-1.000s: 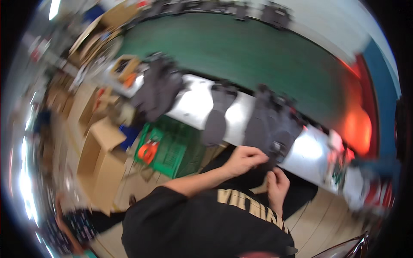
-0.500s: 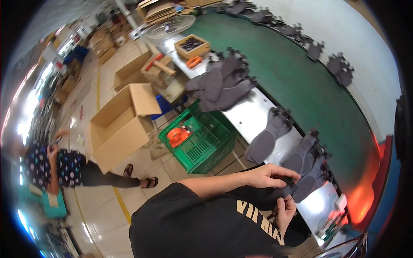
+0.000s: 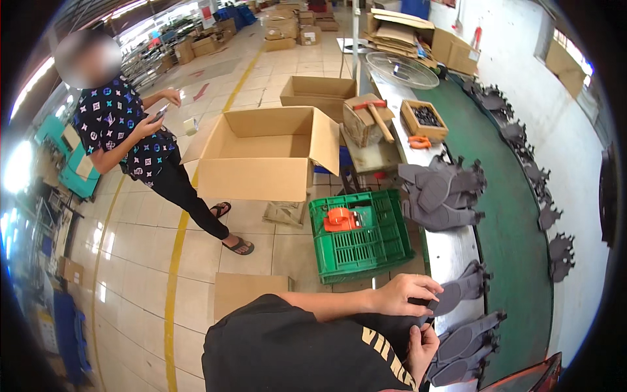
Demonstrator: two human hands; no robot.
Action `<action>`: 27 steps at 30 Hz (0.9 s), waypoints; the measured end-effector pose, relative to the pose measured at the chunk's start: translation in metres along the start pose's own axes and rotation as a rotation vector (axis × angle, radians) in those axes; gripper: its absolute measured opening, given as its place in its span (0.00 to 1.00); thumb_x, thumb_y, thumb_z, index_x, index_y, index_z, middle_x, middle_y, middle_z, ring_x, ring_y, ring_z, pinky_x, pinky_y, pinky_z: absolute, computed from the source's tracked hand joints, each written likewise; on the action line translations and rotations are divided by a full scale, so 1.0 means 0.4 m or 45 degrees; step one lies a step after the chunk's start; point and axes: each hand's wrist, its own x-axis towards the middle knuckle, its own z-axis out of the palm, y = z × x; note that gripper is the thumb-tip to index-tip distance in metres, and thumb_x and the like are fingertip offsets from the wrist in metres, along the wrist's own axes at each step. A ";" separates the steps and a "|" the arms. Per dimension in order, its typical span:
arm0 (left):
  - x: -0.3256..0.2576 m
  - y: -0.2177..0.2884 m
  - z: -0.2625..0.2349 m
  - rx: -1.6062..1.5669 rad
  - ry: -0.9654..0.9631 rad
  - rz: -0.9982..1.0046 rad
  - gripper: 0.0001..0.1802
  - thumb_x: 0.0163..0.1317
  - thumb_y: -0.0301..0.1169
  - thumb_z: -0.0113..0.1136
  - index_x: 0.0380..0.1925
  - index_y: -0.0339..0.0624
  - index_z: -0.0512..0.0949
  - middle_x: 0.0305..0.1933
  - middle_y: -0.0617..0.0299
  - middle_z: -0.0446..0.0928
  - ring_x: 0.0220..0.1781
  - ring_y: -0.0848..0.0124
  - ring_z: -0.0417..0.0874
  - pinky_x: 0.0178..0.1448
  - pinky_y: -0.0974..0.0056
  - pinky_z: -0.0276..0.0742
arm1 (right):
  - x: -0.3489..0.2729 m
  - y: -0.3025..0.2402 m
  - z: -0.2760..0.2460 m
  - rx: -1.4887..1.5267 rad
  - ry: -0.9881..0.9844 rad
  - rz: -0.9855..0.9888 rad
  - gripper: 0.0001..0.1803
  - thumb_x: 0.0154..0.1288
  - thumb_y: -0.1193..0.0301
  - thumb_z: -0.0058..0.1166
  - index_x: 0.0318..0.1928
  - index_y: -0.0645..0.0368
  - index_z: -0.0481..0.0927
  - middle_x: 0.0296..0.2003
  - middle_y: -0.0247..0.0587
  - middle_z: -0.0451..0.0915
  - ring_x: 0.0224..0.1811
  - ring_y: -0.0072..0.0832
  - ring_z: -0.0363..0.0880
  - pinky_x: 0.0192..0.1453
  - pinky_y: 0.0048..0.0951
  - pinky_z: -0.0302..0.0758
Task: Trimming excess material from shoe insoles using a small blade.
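Observation:
My left hand (image 3: pixel 403 295) is closed, fingers bent over a small black clip-like piece (image 3: pixel 429 308) at the bench's near edge. Just below it, my right hand (image 3: pixel 421 346) pinches the lower side of the same dark piece between thumb and fingers. Its full shape is hidden by my hands. Close by on the metal bench (image 3: pixel 450 251) lie dark grey padded pieces (image 3: pixel 460 287) with black tabs at their ends. More of these lie stacked (image 3: pixel 464 343) beside my right hand, and a larger pile (image 3: pixel 441 189) sits farther along.
A green crate (image 3: pixel 362 251) holding an orange tape dispenser (image 3: pixel 341 219) stands left of the bench. Beyond are open cartons (image 3: pixel 255 176), a hammer (image 3: pixel 381 121), orange-handled pliers (image 3: pixel 419 142) and a wooden box (image 3: pixel 444 132). A green belt (image 3: pixel 516 261) runs alongside; a person (image 3: pixel 130 130) stands at left.
My view has swung, so the bench, crate and person sit differently in it. Both hands stay together on the small black piece, the left fingers now curled further over it.

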 end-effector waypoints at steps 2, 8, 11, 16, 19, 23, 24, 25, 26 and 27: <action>-0.003 0.018 -0.020 0.026 0.087 0.056 0.19 0.52 0.27 0.69 0.46 0.38 0.82 0.51 0.52 0.80 0.49 0.60 0.83 0.49 0.61 0.79 | 0.017 -0.015 0.021 -0.075 -0.024 -0.036 0.11 0.69 0.73 0.56 0.28 0.57 0.71 0.17 0.19 0.66 0.16 0.08 0.55 0.20 0.16 0.47; -0.008 0.008 -0.035 0.094 0.081 0.160 0.19 0.53 0.26 0.69 0.48 0.40 0.82 0.37 0.56 0.83 0.37 0.62 0.85 0.41 0.63 0.79 | 0.017 -0.012 0.019 -0.113 -0.037 -0.028 0.11 0.69 0.73 0.56 0.28 0.57 0.72 0.16 0.21 0.67 0.15 0.09 0.56 0.20 0.16 0.48; -0.009 -0.004 -0.027 0.103 0.058 0.176 0.17 0.53 0.27 0.69 0.45 0.40 0.83 0.34 0.57 0.83 0.34 0.63 0.85 0.37 0.63 0.78 | -0.001 -0.011 0.004 -0.035 -0.020 0.043 0.10 0.68 0.73 0.57 0.28 0.57 0.72 0.16 0.21 0.67 0.14 0.09 0.57 0.18 0.15 0.49; -0.017 -0.019 -0.002 0.082 0.011 0.133 0.14 0.52 0.30 0.71 0.39 0.38 0.84 0.30 0.55 0.83 0.30 0.60 0.85 0.34 0.63 0.78 | -0.031 -0.015 -0.017 0.096 -0.071 0.098 0.10 0.66 0.72 0.59 0.29 0.58 0.73 0.15 0.22 0.68 0.12 0.10 0.58 0.17 0.15 0.51; -0.019 -0.014 0.020 -0.043 0.009 0.102 0.13 0.53 0.31 0.71 0.37 0.36 0.84 0.31 0.54 0.83 0.30 0.61 0.85 0.34 0.64 0.79 | -0.051 0.000 -0.038 0.133 -0.078 0.119 0.09 0.66 0.72 0.59 0.30 0.58 0.73 0.15 0.23 0.68 0.12 0.11 0.59 0.17 0.15 0.52; -0.019 -0.012 0.040 -0.055 -0.025 0.091 0.13 0.53 0.31 0.71 0.37 0.36 0.84 0.32 0.53 0.84 0.31 0.61 0.86 0.34 0.65 0.79 | -0.063 0.022 -0.061 0.168 -0.064 0.133 0.09 0.66 0.73 0.59 0.30 0.59 0.73 0.15 0.24 0.69 0.12 0.11 0.60 0.17 0.15 0.53; -0.019 -0.011 0.041 -0.081 -0.042 0.062 0.12 0.54 0.30 0.70 0.37 0.36 0.84 0.32 0.53 0.84 0.32 0.61 0.86 0.35 0.65 0.80 | -0.064 0.027 -0.066 0.176 -0.076 0.138 0.09 0.66 0.73 0.59 0.30 0.59 0.73 0.15 0.24 0.69 0.12 0.11 0.60 0.17 0.15 0.53; -0.019 -0.009 0.041 -0.106 -0.058 0.032 0.12 0.55 0.30 0.70 0.37 0.36 0.84 0.32 0.53 0.84 0.32 0.61 0.86 0.36 0.65 0.80 | -0.063 0.029 -0.069 0.179 -0.076 0.137 0.09 0.66 0.73 0.59 0.30 0.59 0.73 0.15 0.24 0.69 0.12 0.11 0.60 0.17 0.15 0.53; -0.019 -0.008 0.043 -0.102 -0.058 0.030 0.12 0.55 0.30 0.70 0.37 0.36 0.84 0.32 0.53 0.84 0.32 0.61 0.86 0.36 0.65 0.80 | -0.064 0.029 -0.070 0.182 -0.084 0.136 0.09 0.66 0.73 0.59 0.30 0.59 0.73 0.15 0.25 0.69 0.12 0.11 0.61 0.17 0.15 0.53; -0.019 -0.007 0.044 -0.126 -0.054 0.022 0.11 0.56 0.30 0.69 0.37 0.35 0.84 0.33 0.53 0.84 0.33 0.61 0.86 0.36 0.65 0.80 | -0.064 0.029 -0.071 0.184 -0.094 0.136 0.09 0.66 0.74 0.58 0.29 0.58 0.73 0.15 0.25 0.70 0.12 0.11 0.61 0.16 0.15 0.53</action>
